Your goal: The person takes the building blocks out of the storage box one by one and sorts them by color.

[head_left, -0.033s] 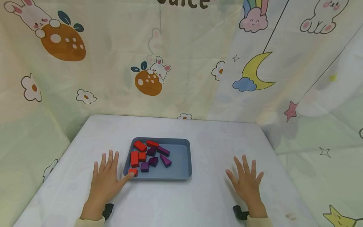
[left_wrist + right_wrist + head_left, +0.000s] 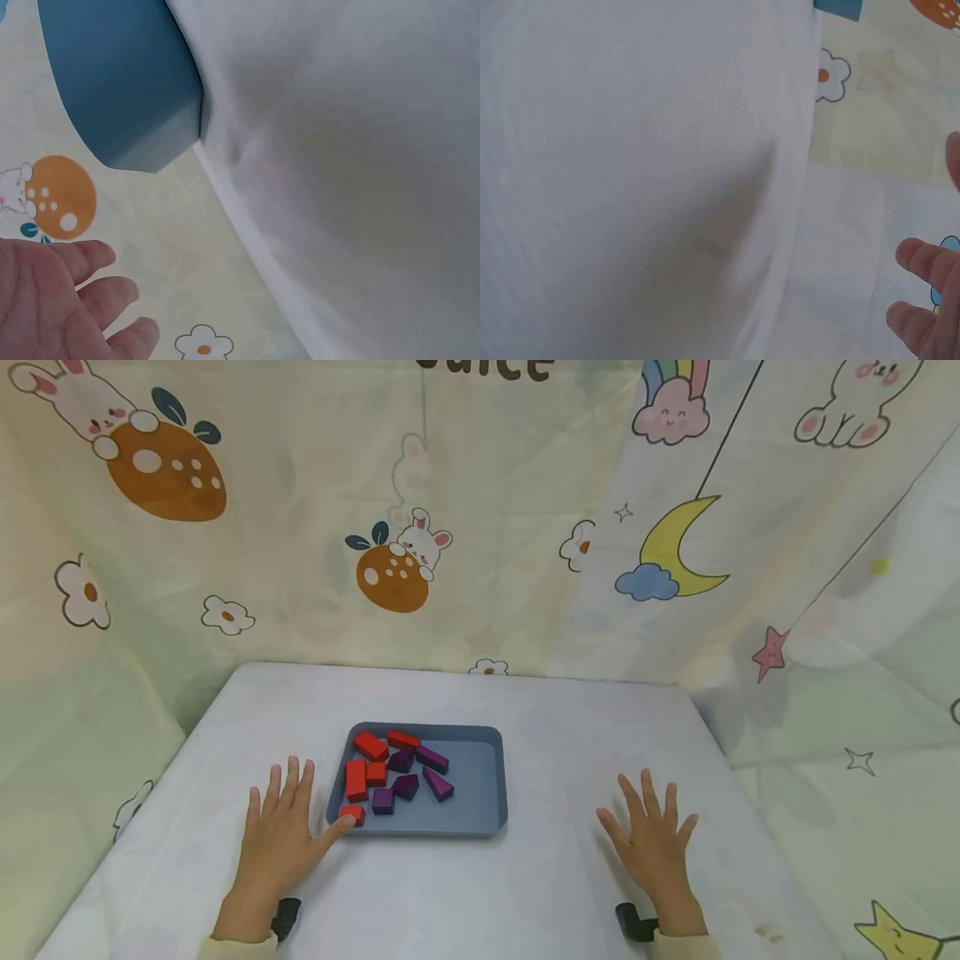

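A blue-grey tray [image 2: 480, 785] sits on the white table, and in its left half lie several red blocks [image 2: 356, 781] and several purple blocks [image 2: 383, 802]. Just left of it, my left hand [image 2: 277, 843] is spread, palm down. Its thumb overlaps the tray's near left corner and a small red block [image 2: 354, 814] in the head view. Well to the tray's right, my right hand [image 2: 656, 852] has its fingers fanned out and holds nothing. The left wrist view has the tray's outer side [image 2: 127, 90] beyond the left fingers [image 2: 109, 296]; right fingers [image 2: 926, 259] show at the right wrist view's edge.
A white cloth covers the table [image 2: 555, 893]. Behind and beside it hangs a curtain [image 2: 300, 527] printed with rabbits, flowers and a moon. The right half of the tray is bare. Each wrist wears a dark band-mounted piece [image 2: 636, 923].
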### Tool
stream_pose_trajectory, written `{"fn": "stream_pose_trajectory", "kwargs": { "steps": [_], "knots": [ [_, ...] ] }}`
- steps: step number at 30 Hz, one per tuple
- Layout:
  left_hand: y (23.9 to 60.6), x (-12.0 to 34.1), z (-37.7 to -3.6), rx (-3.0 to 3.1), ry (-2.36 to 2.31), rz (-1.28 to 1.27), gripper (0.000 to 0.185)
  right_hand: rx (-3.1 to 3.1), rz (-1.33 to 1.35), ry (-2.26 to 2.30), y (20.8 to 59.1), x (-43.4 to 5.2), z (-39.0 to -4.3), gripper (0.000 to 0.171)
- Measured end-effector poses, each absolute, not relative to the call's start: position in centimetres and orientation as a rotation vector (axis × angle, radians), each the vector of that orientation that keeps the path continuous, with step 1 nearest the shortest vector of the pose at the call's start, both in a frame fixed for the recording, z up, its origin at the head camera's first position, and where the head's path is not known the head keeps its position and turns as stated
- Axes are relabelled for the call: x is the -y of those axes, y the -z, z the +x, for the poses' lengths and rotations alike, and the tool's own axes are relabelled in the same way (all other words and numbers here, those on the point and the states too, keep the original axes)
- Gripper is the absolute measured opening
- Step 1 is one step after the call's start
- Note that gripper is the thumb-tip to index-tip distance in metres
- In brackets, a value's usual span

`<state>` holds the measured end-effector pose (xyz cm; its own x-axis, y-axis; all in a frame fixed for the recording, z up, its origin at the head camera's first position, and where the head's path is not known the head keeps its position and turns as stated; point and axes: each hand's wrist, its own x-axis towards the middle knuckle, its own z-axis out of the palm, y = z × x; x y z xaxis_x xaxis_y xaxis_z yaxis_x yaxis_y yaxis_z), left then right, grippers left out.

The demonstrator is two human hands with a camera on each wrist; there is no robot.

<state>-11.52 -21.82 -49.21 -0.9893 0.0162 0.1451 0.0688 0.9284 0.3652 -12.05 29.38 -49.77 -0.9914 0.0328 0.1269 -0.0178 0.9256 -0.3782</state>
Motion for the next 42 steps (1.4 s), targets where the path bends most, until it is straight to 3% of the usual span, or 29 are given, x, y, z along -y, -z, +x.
{"fn": "stream_pose_trajectory", "kwargs": {
  "steps": [12, 21, 28, 42],
  "knots": [
    [49.1, 21.8, -11.4, 2.99, 0.622, -0.054, 0.112, 2.873, 0.028, -0.543, 50.1, -29.0, -12.0, 0.068],
    [49.4, 21.5, -11.6, 2.993, 1.254, 0.036, 0.069, 2.861, -0.027, -0.824, 49.5, -26.6, -12.1, 0.061],
    [50.3, 21.8, -13.0, 2.858, 1.579, 0.097, 0.07, 2.78, 0.004, -0.996, 49.3, -23.0, -13.6, 0.053],
    [52.4, 23.0, -13.3, 2.692, 1.834, 0.103, 0.076, 2.614, 0.308, -1.088, 48.8, -15.2, -15.8, 0.042]
  ]
}}
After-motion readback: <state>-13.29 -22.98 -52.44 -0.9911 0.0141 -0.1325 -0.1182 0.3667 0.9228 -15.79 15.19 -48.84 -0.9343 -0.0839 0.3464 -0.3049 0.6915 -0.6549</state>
